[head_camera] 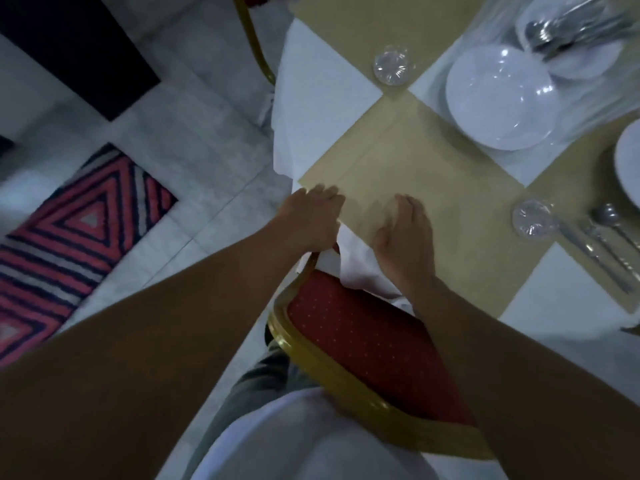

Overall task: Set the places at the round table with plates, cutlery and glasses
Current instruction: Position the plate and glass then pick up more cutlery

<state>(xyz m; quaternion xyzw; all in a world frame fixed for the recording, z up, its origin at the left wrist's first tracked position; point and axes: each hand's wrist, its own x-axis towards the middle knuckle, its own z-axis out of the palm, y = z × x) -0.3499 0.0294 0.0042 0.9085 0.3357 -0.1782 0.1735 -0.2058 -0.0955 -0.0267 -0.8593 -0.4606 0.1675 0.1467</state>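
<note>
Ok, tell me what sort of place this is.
Probably a banquet hall or restaurant dining room: a gold-framed red banquet chair, a white tablecloth with beige overlays, and a stack of white plates near heaped cutlery.

Colours around the chair
Chair (363, 341): red seat, pale dots, gold frame. Beyond it, tan placemat (433, 174) on white tablecloth (311, 81); white plates (498, 98). Left of it, rug (69, 237) striped pink, navy, grey.
</note>
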